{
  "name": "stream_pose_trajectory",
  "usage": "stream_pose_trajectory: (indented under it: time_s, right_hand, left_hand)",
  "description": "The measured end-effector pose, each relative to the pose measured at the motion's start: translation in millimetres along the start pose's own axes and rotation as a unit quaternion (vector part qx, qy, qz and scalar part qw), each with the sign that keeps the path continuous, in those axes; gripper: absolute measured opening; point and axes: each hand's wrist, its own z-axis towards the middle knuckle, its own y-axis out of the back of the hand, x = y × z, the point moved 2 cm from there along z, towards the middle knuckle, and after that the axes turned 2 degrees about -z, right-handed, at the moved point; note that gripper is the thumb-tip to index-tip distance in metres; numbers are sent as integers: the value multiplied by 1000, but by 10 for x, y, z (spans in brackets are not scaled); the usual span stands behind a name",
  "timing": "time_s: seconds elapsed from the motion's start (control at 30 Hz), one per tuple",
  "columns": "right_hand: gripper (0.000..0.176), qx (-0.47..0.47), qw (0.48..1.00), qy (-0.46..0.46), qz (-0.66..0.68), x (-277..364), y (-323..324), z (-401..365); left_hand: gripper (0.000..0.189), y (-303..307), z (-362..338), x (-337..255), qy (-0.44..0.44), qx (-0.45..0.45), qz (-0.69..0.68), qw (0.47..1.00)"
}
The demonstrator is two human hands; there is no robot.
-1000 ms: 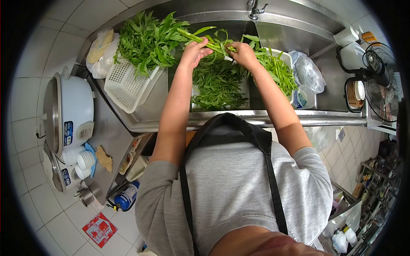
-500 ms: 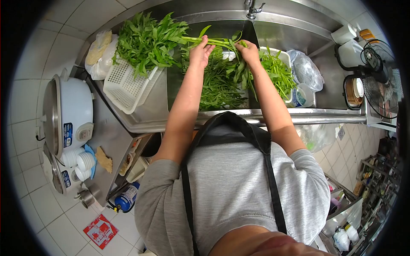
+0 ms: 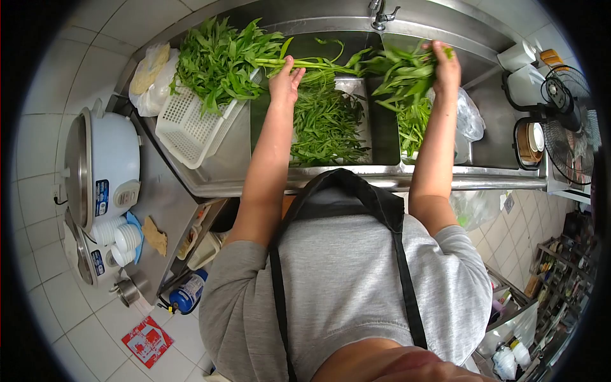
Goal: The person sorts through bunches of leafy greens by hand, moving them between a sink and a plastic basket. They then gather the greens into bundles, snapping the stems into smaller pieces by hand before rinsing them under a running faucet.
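Note:
My left hand (image 3: 286,81) is closed round a few long green stems of leafy greens, which look like water spinach, above the left part of the sink. Those stems (image 3: 318,64) stretch right across the basin. Further right, my right hand (image 3: 445,67) grips a leafy bunch (image 3: 404,71), its leaves pointing left, over cut stems (image 3: 414,121) at the sink's right. Below and between my hands, more loose greens (image 3: 328,124) fill the steel sink basin (image 3: 385,137). A big leafy heap (image 3: 223,63) lies on a white perforated basket (image 3: 188,130) left of my left hand.
A tap (image 3: 383,18) stands at the sink's back edge. Clear plastic bags (image 3: 470,118) lie at its right, near a black fan (image 3: 566,105). On the left are a plastic bag (image 3: 151,83), a large rice cooker (image 3: 105,169) and stacked white cups (image 3: 127,239).
My right hand has moved right and up, away from my left, carrying the leafy bunch from over the basin. My left hand has shifted slightly left with its stems.

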Motion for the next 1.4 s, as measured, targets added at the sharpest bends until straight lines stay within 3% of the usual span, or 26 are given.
stream_pose_trajectory:
  time_s: [0.07,0.17,0.27,0.37,0.4,0.57,0.7,0.77,0.87,1.0,1.07,1.2,1.33,1.4]
  right_hand:
    - [20,-7,1000,19,-6,323,39,-46]
    - [25,-10,989,39,-145,453,129,21]
    - [24,75,894,105,-429,515,-155,-161]
    - [27,172,843,144,-489,30,-383,-240]
    - [26,200,823,117,-519,-158,-473,-261]
    - [27,300,785,108,-531,-546,-897,-460]
    - [27,302,779,72,-544,-619,-920,-392]
    - [25,356,822,2,-444,-611,-877,-316]
    - [22,324,841,-1,-433,-602,-857,-308]
    - [21,273,851,48,-446,-673,-851,-342]
    - [21,227,837,39,-496,-602,-863,-401]
    - [22,262,821,54,-504,-490,-923,-514]
    - [24,278,790,110,-535,-578,-984,-497]
    - [23,268,804,101,-521,-641,-936,-446]
  left_hand:
    - [38,15,26,14,-6,-7,11,1000]
    - [34,-2,35,66,-29,-1,49,998]
    - [32,-71,38,113,-60,38,103,992]
    - [31,-177,49,174,-81,76,148,983]
    - [29,-226,37,179,-86,89,157,980]
    - [26,-456,-113,184,-129,130,190,964]
    - [28,-473,-115,156,-122,137,226,957]
    - [30,-434,-97,93,-142,157,264,941]
    - [33,-418,-35,27,-162,204,364,894]
    - [35,-472,-33,54,-166,207,355,896]
    - [35,-481,-32,47,-168,159,409,883]
    - [35,-498,-7,59,-194,143,420,875]
    - [35,-580,-94,129,-189,189,411,872]
    - [33,-576,-71,154,-171,204,419,868]
